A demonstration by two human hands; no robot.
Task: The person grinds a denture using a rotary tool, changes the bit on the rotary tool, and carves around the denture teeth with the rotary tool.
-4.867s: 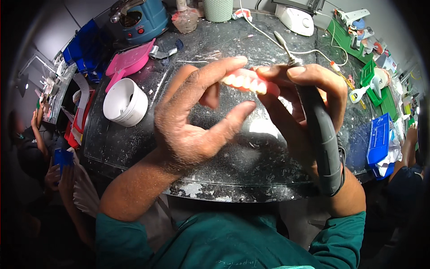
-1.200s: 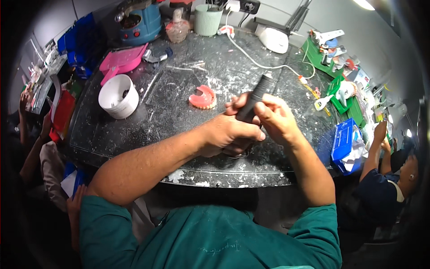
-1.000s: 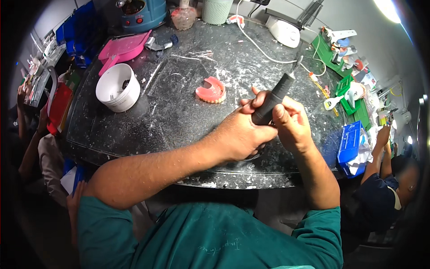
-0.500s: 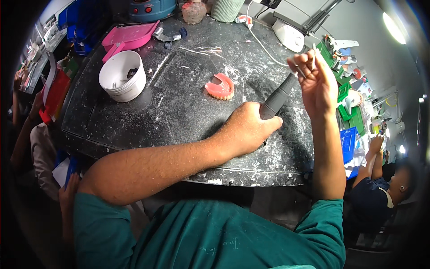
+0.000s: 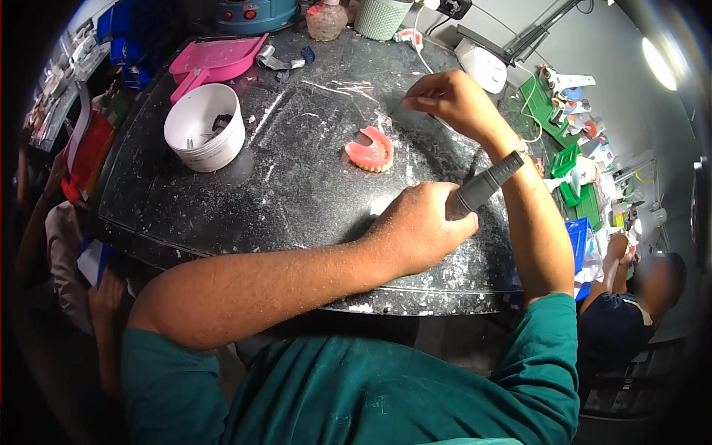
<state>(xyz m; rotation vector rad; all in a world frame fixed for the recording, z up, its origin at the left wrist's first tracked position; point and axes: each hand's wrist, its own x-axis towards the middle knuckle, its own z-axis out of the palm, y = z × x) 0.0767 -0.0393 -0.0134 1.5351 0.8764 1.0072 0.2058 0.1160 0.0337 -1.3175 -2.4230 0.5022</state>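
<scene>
Head view: the left hand is wrapped around a black hand tool, its fingers curled about the lower part and its thumb along the side. The tool slants up and to the right, and its upper end overlaps the right forearm in the view. The right hand is above the tabletop, bent at the wrist toward the left, with its fingers drawn in toward the thumb. Whether something small is pinched at those fingertips cannot be made out.

A pink denture lies on the tabletop, apart from both hands, to the left of the right hand and beyond the left one. Its row of pale teeth faces the near side, and the notch of its curve faces up and to the left.

Farther left stands a white tub with small dark and metallic pieces inside. Behind it lies a pink dustpan, with crumpled grey strips just beside it. Along the far edge are a blue machine with red buttons, a glass bottle, a pale green basket and a white box. Pale dust and scrapings are scattered across the dark surface. At the right, a blue bin sits near the right forearm, and a co-worker in dark clothing is beyond it.
</scene>
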